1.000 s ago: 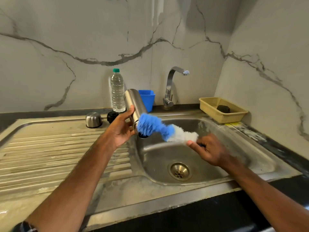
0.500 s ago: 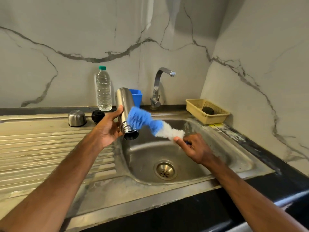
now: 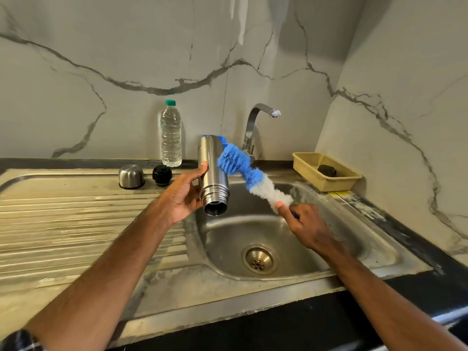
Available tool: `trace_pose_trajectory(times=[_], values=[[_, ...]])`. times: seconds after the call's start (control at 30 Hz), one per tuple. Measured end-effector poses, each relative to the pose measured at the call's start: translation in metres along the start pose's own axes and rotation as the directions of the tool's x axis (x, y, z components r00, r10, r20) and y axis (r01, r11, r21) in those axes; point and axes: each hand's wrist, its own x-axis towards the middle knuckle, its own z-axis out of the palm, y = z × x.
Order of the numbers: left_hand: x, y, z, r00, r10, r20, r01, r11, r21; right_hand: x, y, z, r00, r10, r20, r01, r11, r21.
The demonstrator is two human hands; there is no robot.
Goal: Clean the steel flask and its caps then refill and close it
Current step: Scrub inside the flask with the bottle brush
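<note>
The left hand (image 3: 184, 196) is gripping the flask (image 3: 212, 178) mid-body over the sink (image 3: 379, 259), mouth pointing toward six o'clock. The right hand (image 3: 307, 226) is clutching the brush (image 3: 243, 171) at its three o'clock (wet steel probably slips).

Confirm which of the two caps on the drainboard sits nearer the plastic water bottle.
The black cap, just in front of the water bottle. The domed steel cap stands farther left, apart from the bottle.

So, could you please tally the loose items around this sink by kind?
Steel flask: 1
Caps: 2, steel cap and black cap
Water bottle: 1
Brush: 1
Blue tub: 1
Yellow basket: 1
Dark scrubber: 1
Total: 8
</note>
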Motion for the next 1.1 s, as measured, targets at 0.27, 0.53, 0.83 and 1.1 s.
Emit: trace_pose_trajectory(times=[0.27, 0.53, 0.83, 1.1], values=[[-0.004, -0.006, 0.008, 0.999, -0.035, 0.004, 0.034, 0.998, 0.054, 0.001, 0.000, 0.005, 1.000, -0.011, 0.012, 0.011, 1.000, -0.011], [-0.010, -0.010, 0.015, 0.999, -0.048, 0.018, 0.046, 0.993, 0.106, 0.003, 0.003, 0.005, 1.000, 0.006, 0.021, -0.005, 0.999, -0.039], [-0.010, -0.015, 0.019, 0.994, -0.069, 0.080, 0.052, 0.977, 0.208, 0.005, 0.000, 0.003, 0.996, 0.085, -0.034, -0.088, 0.990, -0.108], [-0.017, -0.016, 0.027, 0.993, -0.079, 0.090, 0.050, 0.957, 0.285, 0.009, 0.001, 0.001, 0.982, 0.175, -0.067, -0.182, 0.978, -0.104]])
